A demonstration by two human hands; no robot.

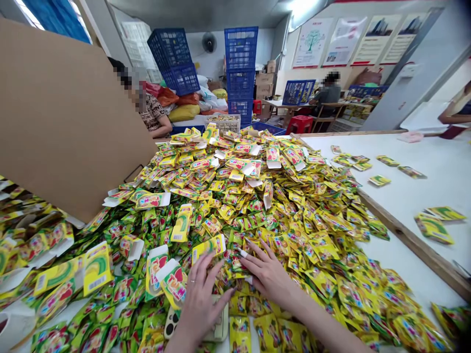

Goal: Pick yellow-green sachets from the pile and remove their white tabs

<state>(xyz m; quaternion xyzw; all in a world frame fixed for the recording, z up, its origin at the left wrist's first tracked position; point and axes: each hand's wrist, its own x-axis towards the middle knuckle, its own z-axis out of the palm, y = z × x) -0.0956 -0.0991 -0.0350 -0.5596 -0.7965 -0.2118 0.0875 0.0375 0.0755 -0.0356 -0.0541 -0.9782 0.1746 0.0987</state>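
- Your left hand (200,304) rests on the near edge of the sachet heap (235,211), fingers spread, pinching nothing.
- Your right hand (268,277) lies just beside it on the heap, fingers spread.
- The heap covers the white bench (423,196).
- Beyond the heap: stacked blue crates (241,73).
- Left of the heap: a cardboard sheet (62,113), with a seated co-worker (154,113) behind it.

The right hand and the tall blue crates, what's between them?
In the head view, a big heap of yellow and green sachets lies between the right hand and the blue plastic crates.
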